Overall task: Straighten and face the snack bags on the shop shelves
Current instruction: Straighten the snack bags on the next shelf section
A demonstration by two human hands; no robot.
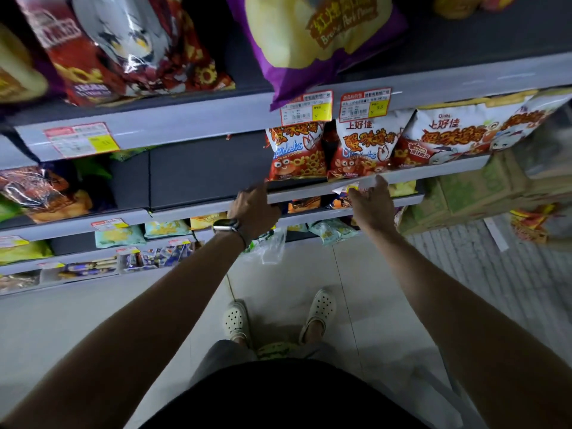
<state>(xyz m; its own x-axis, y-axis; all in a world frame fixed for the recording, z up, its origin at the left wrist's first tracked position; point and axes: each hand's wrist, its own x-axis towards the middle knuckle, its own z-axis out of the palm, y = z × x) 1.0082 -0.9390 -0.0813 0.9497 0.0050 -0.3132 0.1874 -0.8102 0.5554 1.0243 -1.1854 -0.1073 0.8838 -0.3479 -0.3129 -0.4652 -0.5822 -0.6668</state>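
Note:
Three red-and-white crab-flavour snack bags stand facing out on the middle shelf [439, 170]: one small bag [297, 150], a second small bag [362, 147] and a wider bag [455, 134]. My left hand [253, 209], with a watch on its wrist, reaches up to the shelf's front edge just below the first small bag; its index finger touches the edge. My right hand [371, 202] has relaxed fingers raised to the edge under the second small bag, beside a loose price label [348, 189]. Neither hand holds a bag.
A purple-and-yellow chip bag [318, 41] leans out over the upper shelf rail [185, 122]. Red bags [123, 51] fill the upper left. Lower shelves hold small packets [120, 235]. Cardboard boxes [464, 193] stand at the right, and a clear plastic bag [266, 246] hangs near the floor.

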